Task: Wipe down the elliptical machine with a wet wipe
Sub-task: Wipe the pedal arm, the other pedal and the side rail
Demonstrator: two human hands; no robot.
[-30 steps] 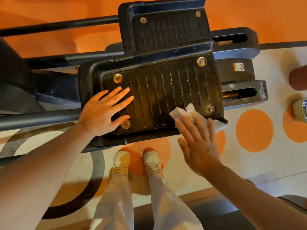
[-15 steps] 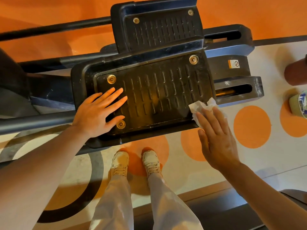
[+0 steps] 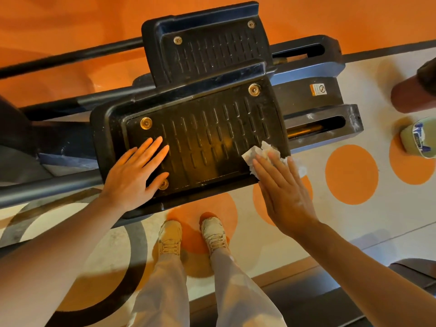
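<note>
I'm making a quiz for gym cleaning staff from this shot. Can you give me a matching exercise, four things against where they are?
Things:
1. left hand
2. wet wipe
3. shoes
4. far pedal

Places:
A. on an orange floor circle
B. pressed under the right hand at the near pedal's right corner
C. behind the near pedal
D. flat on the near pedal's left part

Pairs: 1-D, 2-B, 3-A, 4-C

Two foot pedals (image 3: 205, 138), two hands (image 3: 135, 172), one wet wipe (image 3: 256, 153), two shoes (image 3: 171, 237), four visible bolts (image 3: 146, 123) on the near pedal.
</note>
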